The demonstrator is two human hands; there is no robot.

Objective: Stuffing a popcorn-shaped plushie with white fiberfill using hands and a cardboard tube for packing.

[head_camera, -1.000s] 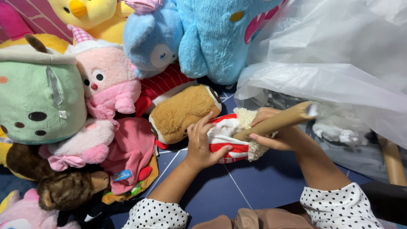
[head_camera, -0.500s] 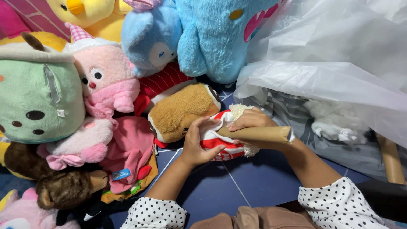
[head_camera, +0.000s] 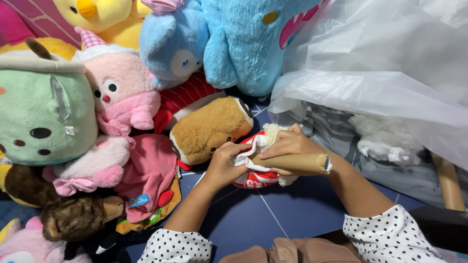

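My left hand [head_camera: 225,163] grips the red and white fabric of a small plush toy [head_camera: 256,178] that lies on the blue tiled floor [head_camera: 273,219]. My right hand [head_camera: 287,146] holds a brown cardboard tube [head_camera: 297,163], laid almost level, with its left end pushed into the toy's opening. White stuffing [head_camera: 270,132] shows just above the toy. A tan plush toy [head_camera: 207,129] lies right beside my left hand.
A heap of plush toys fills the left and top: a green one [head_camera: 44,112], a pink one [head_camera: 122,95], a blue one [head_camera: 243,44], a brown one [head_camera: 73,216]. A large clear plastic bag [head_camera: 380,83] with white stuffing [head_camera: 385,141] lies at right.
The cardboard tube has swung down from a raised slant to nearly level and gone further into the toy. My right hand has slid left along it toward the toy.
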